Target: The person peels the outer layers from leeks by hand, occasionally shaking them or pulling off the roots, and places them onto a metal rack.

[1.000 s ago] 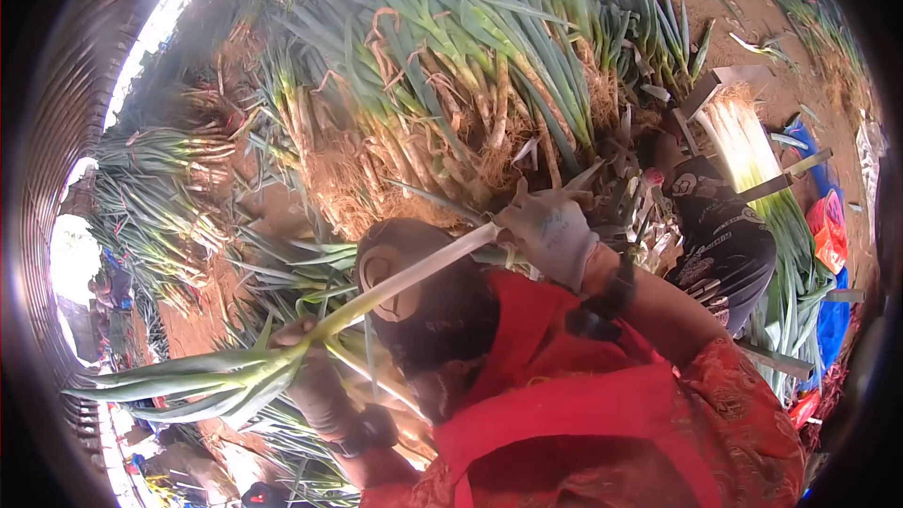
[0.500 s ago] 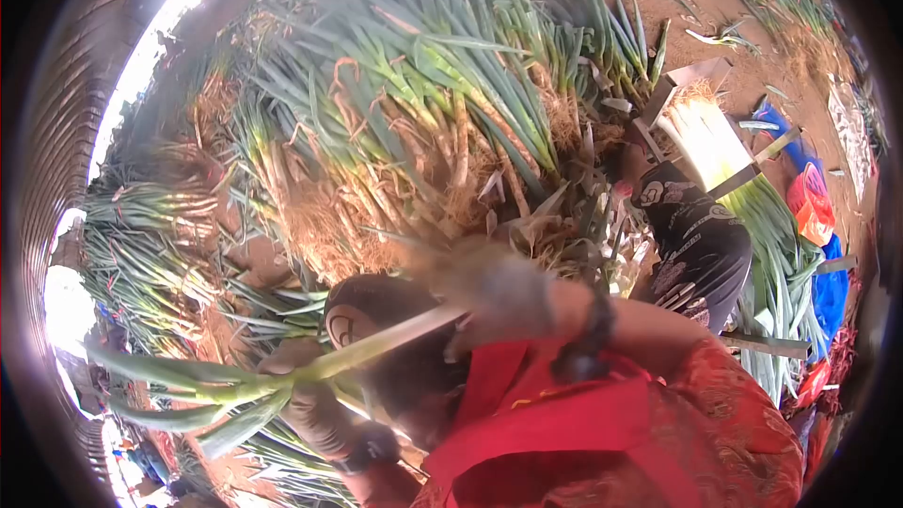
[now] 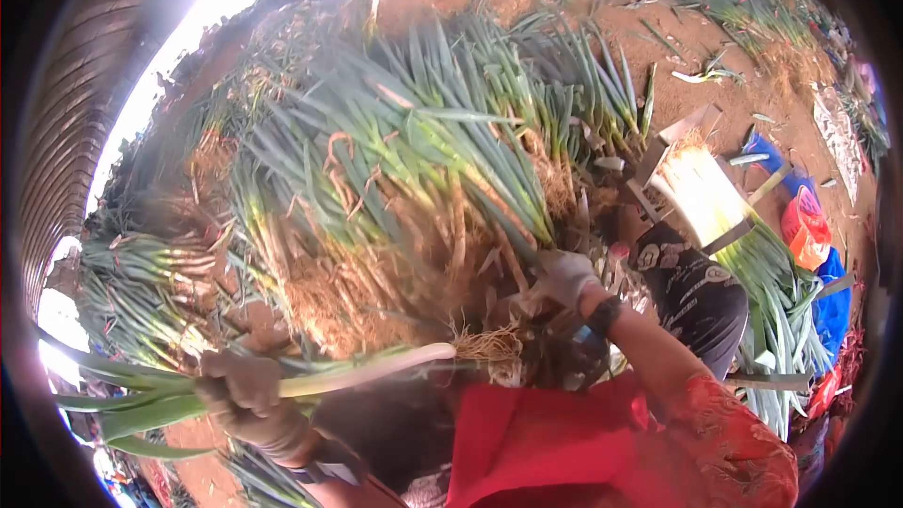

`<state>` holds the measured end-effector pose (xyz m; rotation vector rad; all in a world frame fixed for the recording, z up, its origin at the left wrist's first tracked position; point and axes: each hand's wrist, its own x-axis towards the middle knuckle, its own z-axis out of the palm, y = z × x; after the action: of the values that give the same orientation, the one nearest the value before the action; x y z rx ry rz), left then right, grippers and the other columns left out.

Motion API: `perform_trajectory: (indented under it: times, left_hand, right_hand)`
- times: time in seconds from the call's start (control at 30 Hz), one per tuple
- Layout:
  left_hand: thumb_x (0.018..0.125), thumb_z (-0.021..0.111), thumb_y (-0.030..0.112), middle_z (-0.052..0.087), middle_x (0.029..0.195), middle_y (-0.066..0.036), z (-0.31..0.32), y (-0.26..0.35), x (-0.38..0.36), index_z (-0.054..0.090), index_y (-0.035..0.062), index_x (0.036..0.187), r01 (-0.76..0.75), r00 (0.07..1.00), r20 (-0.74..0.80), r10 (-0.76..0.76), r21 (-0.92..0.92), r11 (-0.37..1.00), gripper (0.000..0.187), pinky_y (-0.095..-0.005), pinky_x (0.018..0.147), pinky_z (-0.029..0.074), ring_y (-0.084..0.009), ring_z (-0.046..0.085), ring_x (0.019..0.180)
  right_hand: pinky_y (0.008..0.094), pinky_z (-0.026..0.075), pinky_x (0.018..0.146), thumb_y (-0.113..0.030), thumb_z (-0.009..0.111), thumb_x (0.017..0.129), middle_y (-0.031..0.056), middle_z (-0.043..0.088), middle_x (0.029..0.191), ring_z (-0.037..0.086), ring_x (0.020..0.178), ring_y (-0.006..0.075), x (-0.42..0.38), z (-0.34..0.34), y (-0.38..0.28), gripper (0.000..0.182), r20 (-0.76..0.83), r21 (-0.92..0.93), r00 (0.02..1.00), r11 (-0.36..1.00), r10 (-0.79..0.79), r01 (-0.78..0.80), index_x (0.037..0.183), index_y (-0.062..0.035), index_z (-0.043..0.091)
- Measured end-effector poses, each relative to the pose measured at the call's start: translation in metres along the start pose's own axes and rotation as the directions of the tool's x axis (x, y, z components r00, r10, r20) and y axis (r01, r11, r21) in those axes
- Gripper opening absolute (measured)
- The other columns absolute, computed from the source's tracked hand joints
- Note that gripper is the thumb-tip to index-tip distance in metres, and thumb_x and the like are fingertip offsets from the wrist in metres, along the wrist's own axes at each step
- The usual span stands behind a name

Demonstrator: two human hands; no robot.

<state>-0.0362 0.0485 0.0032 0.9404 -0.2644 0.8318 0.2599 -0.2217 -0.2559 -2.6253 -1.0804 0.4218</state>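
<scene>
Head view, left grip (image 3: 246, 400) closed round leek (image 3: 376, 372), right grip (image 3: 567, 279) unclear, rack (image 3: 729, 236) holding more leeks (image 3: 779, 306)

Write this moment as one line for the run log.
left hand: gripping green onion, roots attached | right hand: near pile, grip unclear | bundle: in frame

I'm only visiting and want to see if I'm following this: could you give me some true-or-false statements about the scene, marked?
1. The left hand grips a green onion. True.
2. That onion has no roots. False: roots show at its white end.
3. The right hand also holds that onion. False: the right hand is apart from it.
4. A big onion heap lies ahead of both hands. True.
5. The apron is blue. False: the apron is red.
</scene>
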Motion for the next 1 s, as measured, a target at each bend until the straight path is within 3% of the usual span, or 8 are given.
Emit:
perform_trajectory:
  times: [0.1,0.2,0.43,0.53,0.57,0.67,0.93,1.0]
  left_hand:
    - [0.105,0.045,0.028,0.038,0.062,0.003,-0.007,-0.069,-0.013,0.054,0.0037,0.096,0.074,0.918,-0.356,0.176,0.588,0.805,0.028,-0.0228,0.048,0.031,-0.0080,0.037,0.049]
    - [0.102,0.048,0.024,0.038,0.068,0.002,-0.050,-0.115,-0.035,0.055,0.0055,0.094,0.116,0.816,-0.571,0.094,0.321,0.940,0.021,-0.0213,0.052,0.032,-0.0085,0.039,0.059]
    - [0.103,0.049,0.019,0.034,0.056,0.003,-0.004,-0.111,-0.002,0.034,0.0138,0.072,0.415,0.810,-0.557,-0.184,0.323,0.851,0.035,-0.0248,0.044,0.026,-0.0077,0.032,0.046]
    - [0.104,0.048,0.018,0.039,0.061,0.001,-0.013,-0.117,-0.012,0.050,0.0089,0.083,0.143,0.974,-0.193,0.121,0.932,0.334,0.023,-0.0256,0.044,0.029,-0.0084,0.037,0.049]
    - [0.103,0.049,0.017,0.057,0.078,-0.009,-0.061,-0.106,-0.033,0.060,-0.0009,0.109,0.421,0.866,-0.386,-0.318,0.220,0.880,0.022,-0.0253,0.053,0.043,-0.0142,0.055,0.063]
    - [0.097,0.054,0.022,0.044,0.067,0.000,-0.065,-0.154,-0.023,0.056,0.0075,0.096,0.563,0.633,-0.734,0.246,0.654,0.505,0.015,-0.0234,0.054,0.037,-0.0091,0.044,0.059]
    - [0.082,0.057,0.010,0.047,0.059,-0.001,0.007,-0.163,-0.029,0.055,0.0041,0.079,0.254,0.866,-0.494,0.075,0.565,0.785,0.007,-0.0277,0.053,0.036,-0.0127,0.044,0.052]
    - [0.085,0.058,0.012,0.050,0.060,-0.002,0.000,-0.171,-0.052,0.056,0.0039,0.079,0.321,0.825,-0.560,0.081,0.581,0.748,0.010,-0.0272,0.051,0.037,-0.0124,0.046,0.052]
  right_hand:
    - [0.0441,0.055,0.075,-0.024,0.053,0.093,0.0150,0.071,0.100,0.070,0.092,0.0334,0.068,-0.034,-0.030,0.024,-0.195,0.044,0.981,0.999,0.003,0.005,0.105,-0.0090,0.067]
    - [0.0416,0.056,0.074,-0.023,0.052,0.095,0.0165,0.070,0.101,0.069,0.093,0.0332,0.153,-0.017,-0.038,0.024,-0.239,-0.096,0.969,0.995,-0.054,0.032,0.106,-0.0084,0.068]
    - [0.0428,0.055,0.076,-0.038,0.066,0.081,0.0151,0.072,0.101,0.069,0.089,0.0334,0.213,-0.044,-0.043,0.036,-0.002,0.078,1.000,0.997,-0.024,0.024,0.102,-0.0101,0.070]
    - [0.0447,0.054,0.073,-0.040,0.067,0.076,0.0149,0.071,0.089,0.068,0.082,0.0353,0.173,-0.059,-0.050,0.037,0.052,0.144,0.993,0.984,-0.110,0.102,0.096,-0.0086,0.070]
    - [0.0451,0.053,0.072,-0.040,0.067,0.076,0.0152,0.071,0.087,0.068,0.081,0.0357,0.154,-0.054,-0.052,0.037,0.001,0.217,0.993,0.969,-0.121,0.118,0.095,-0.0086,0.070]
    - [0.0471,0.053,0.073,-0.038,0.064,0.079,0.0178,0.070,0.086,0.068,0.081,0.0364,0.088,-0.059,-0.071,0.035,-0.138,0.347,0.971,0.908,-0.197,0.234,0.094,-0.0073,0.070]
    - [0.0431,0.051,0.081,-0.034,0.063,0.084,0.0214,0.067,0.096,0.065,0.091,0.0336,0.027,-0.050,-0.086,0.038,-0.040,0.690,0.972,0.697,-0.230,0.193,0.105,-0.0025,0.066]
    - [0.0439,0.051,0.081,-0.022,0.061,0.084,0.0186,0.064,0.102,0.063,0.092,0.0344,0.031,-0.022,-0.065,0.035,-0.257,0.319,0.748,0.676,-0.613,0.664,0.116,-0.0071,0.064]
